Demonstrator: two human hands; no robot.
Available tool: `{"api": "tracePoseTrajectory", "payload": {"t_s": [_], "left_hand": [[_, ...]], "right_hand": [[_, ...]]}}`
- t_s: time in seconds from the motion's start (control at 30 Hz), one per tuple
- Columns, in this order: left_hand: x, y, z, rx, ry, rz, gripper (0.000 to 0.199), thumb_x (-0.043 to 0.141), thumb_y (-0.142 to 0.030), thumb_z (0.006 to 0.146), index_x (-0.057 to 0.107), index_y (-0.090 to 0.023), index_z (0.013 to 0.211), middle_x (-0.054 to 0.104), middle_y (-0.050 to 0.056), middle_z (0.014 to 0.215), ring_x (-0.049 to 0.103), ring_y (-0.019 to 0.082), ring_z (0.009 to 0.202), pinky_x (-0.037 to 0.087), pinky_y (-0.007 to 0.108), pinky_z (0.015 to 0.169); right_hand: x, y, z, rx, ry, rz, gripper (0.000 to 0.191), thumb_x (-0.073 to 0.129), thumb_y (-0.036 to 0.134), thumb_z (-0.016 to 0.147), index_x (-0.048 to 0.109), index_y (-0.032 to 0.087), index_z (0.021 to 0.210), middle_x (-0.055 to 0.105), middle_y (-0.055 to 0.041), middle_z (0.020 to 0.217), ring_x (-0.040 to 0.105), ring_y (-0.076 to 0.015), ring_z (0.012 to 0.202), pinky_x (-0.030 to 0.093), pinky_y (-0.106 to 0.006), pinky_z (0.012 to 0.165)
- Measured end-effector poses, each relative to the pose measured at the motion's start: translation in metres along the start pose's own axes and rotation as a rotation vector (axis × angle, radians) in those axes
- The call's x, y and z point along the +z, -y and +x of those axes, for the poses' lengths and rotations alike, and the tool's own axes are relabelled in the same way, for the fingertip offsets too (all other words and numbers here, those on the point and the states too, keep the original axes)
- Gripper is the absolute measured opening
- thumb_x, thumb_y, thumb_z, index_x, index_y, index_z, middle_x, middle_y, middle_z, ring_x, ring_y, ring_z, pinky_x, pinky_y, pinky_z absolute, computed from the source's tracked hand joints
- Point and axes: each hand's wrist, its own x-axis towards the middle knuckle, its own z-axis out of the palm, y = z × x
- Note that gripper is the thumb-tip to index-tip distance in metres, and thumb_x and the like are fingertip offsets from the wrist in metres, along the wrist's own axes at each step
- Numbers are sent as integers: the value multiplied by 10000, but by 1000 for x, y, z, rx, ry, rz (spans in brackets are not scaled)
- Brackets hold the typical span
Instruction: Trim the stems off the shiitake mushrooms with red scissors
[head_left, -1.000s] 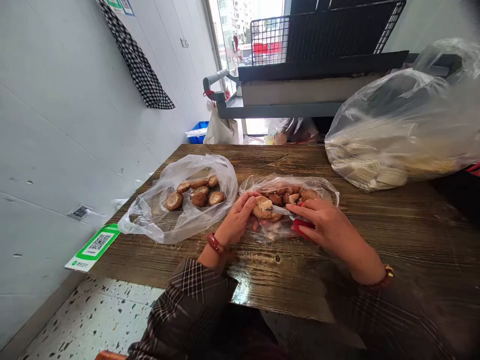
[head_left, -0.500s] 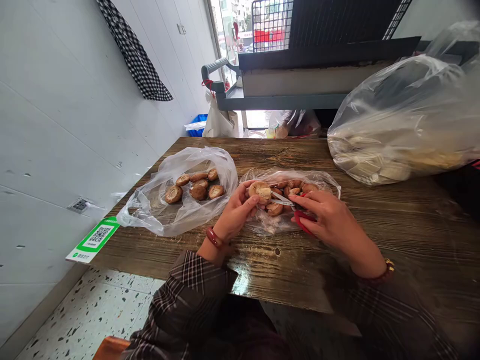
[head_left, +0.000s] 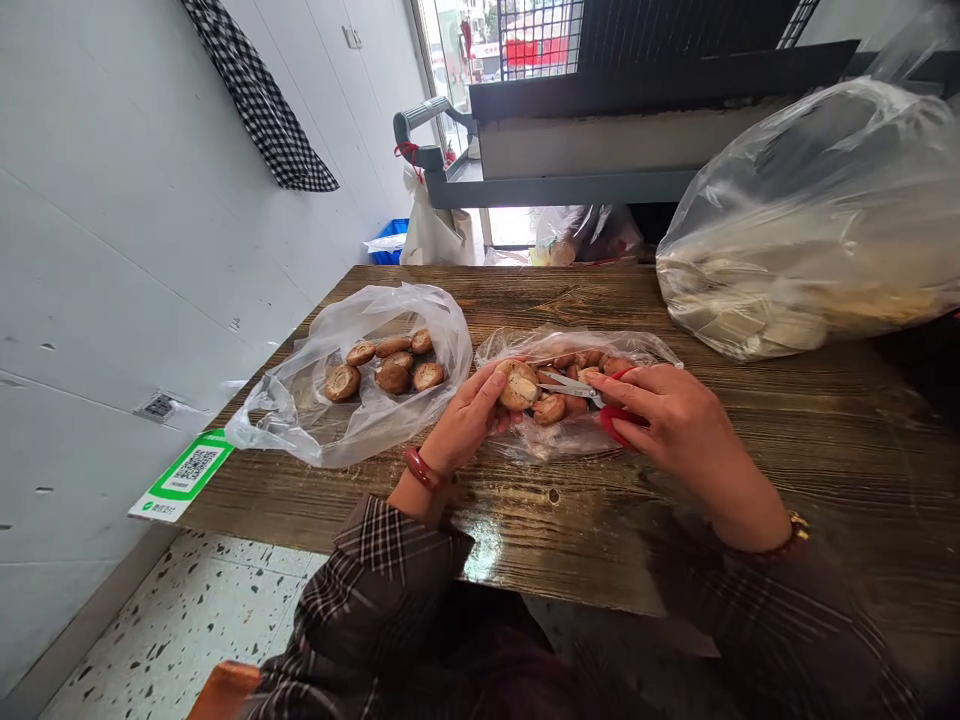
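My left hand [head_left: 474, 408] grips a mushroom [head_left: 517, 386] with its pale underside and stem turned up. Red-handled scissors [head_left: 616, 425] are in my right hand [head_left: 669, 412], their blades parted and pointing left at the mushroom's stem. Beneath both hands lies an open clear bag [head_left: 540, 443] holding several brown mushrooms [head_left: 550, 408]. To the left, another open plastic bag [head_left: 341, 440] contains several mushrooms [head_left: 393, 377], some with undersides showing.
A large clear bag of pale flat pieces [head_left: 780, 315] stands at the table's back right. A green and white QR card [head_left: 187, 474] lies on the wooden table's [head_left: 553, 540] left edge, beside the wall. Behind is a grey trolley [head_left: 562, 190].
The scissors have drawn slightly right, away from the stem, and their blades are wider apart. The held mushroom has tilted a little. The whole view has shifted slightly.
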Motion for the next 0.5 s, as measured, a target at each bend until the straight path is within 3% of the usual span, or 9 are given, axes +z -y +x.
{"api": "tracePoseTrajectory", "payload": {"t_s": [0.2, 0.33, 0.5], "left_hand": [[5, -2, -3, 21, 5, 186, 607, 604, -669, 942, 694, -196, 1312, 662, 72, 980, 553, 142, 725, 491, 223, 536], [10, -6, -5, 42, -25, 307, 639, 544, -694, 961, 692, -177, 1305, 655, 89, 1056, 548, 144, 745, 499, 220, 530], [10, -7, -5, 105, -26, 400, 599, 515, -661, 989, 715, -167, 1261, 665, 77, 981, 532, 138, 685, 484, 231, 531]], "right_hand": [[3, 5, 2, -62, 6, -10, 336, 653, 207, 970, 737, 170, 1294, 753, -112, 1056, 674, -297, 963, 553, -458, 849], [4, 8, 2, -57, 42, 4, 350, 674, 211, 949, 742, 178, 1291, 748, -115, 1053, 669, -306, 968, 553, -466, 855], [5, 9, 2, -17, 75, 19, 355, 673, 202, 938, 745, 180, 1284, 743, -123, 1059, 667, -304, 966, 555, -462, 854]]}}
